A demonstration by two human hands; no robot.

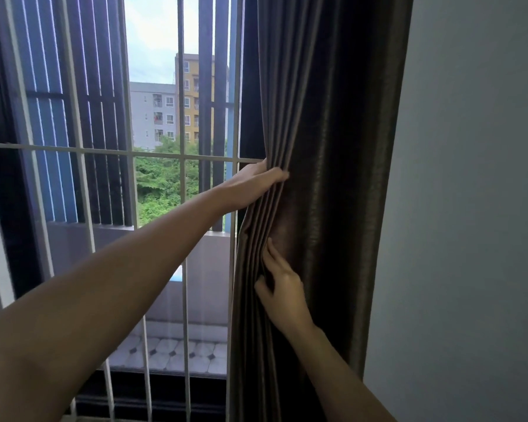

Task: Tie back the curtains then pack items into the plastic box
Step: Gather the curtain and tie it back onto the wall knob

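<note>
Left hand [253,185] and right hand [282,287] gather the unmarked curtain [323,147].

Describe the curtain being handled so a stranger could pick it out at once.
Start at the tall window with white bars; along its right edge, against the plain grey wall, hangs the curtain. It is dark brown, gathered into vertical pleats, with the left hand gripping its edge and the right hand pressing the folds below.
</note>
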